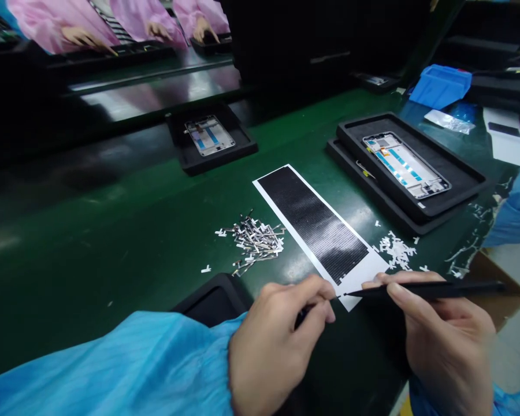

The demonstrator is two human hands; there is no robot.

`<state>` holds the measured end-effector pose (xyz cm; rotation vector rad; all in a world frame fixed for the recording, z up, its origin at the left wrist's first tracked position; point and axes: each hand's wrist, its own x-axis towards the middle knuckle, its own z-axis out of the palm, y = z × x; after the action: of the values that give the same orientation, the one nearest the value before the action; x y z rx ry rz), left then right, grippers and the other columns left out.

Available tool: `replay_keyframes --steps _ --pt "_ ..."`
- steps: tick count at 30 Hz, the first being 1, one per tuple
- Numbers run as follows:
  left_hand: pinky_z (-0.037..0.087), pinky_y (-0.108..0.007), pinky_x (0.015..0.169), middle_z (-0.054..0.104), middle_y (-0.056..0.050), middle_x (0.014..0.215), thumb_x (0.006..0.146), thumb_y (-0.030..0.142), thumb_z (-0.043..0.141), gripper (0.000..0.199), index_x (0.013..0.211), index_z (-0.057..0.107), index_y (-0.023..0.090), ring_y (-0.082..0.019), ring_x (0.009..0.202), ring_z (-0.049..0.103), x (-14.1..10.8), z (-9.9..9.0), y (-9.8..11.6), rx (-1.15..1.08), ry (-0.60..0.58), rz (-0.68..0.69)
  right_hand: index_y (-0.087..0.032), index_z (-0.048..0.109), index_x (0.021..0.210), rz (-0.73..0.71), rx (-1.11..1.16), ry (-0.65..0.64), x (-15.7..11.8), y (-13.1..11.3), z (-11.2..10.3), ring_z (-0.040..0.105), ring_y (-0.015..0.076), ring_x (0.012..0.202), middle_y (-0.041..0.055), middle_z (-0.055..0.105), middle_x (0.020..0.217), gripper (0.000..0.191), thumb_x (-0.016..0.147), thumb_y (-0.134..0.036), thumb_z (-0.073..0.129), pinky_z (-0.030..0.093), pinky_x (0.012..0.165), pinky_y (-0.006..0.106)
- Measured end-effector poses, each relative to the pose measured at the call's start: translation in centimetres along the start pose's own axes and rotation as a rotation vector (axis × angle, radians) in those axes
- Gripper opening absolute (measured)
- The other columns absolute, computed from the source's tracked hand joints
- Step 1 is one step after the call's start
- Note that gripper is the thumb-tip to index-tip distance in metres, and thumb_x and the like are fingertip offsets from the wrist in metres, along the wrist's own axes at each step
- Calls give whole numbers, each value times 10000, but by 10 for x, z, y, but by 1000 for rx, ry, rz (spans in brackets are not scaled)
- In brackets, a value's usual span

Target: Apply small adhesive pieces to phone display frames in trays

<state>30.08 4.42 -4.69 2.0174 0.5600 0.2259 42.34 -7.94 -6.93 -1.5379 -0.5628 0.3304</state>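
Observation:
My right hand (pixel 450 335) grips black tweezers (pixel 433 289), their fine tip pointing left over the near end of a white backing sheet (pixel 368 276). Rows of thin black strips (pixel 312 216) cover most of that sheet. My left hand (pixel 286 335) is closed in a pinch beside the tweezer tip. A tiny dark piece shows at its fingertips, too small to name. Left of the sheet lies a pile of small flex cables (pixel 257 240) with white tabs. To the right of the sheet are scattered white peeled tabs (pixel 397 251).
Stacked black foam trays (pixel 468 173) at right hold a phone frame (pixel 407 164). Another tray (pixel 242 147) with a phone frame (pixel 210 136) sits at the back left. A blue bin (pixel 441 85) stands far right. Co-workers in pink sleeves (pixel 65 23) work across the bench.

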Motion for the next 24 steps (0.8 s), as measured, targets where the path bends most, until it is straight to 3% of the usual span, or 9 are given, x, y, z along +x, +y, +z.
replay_keyframes --steps 2,5,12,24 --pt "447 -222 609 684 3 651 822 87 454 163 826 608 142 -123 609 616 7 -6 9 -220 -138 -311 -268 704 725 -16 10 5 -3 -2 3 658 178 732 -3 678 747 48 756 -244 675 545 638 236" --pt "443 -219 651 696 -25 676 821 48 469 171 881 626 84 -116 614 608 15 -11 16 -376 -212 -514 -268 700 747 -15 -14 7 -4 -2 4 664 199 772 4 687 779 37 764 -256 670 553 656 259" --pt "427 -203 615 682 -6 623 801 14 484 180 855 646 70 -102 574 578 15 -8 15 -422 -195 -567 -267 697 782 -100 -80 -71 -4 2 0 668 177 788 -3 695 791 38 783 -250 663 543 650 189" --pt "416 -193 603 655 25 590 789 2 470 192 820 637 93 -89 556 558 16 -8 15 -446 -196 -560 -279 687 823 -157 -133 -113 -4 3 -2 663 155 804 -24 692 841 80 809 -219 636 539 665 175"
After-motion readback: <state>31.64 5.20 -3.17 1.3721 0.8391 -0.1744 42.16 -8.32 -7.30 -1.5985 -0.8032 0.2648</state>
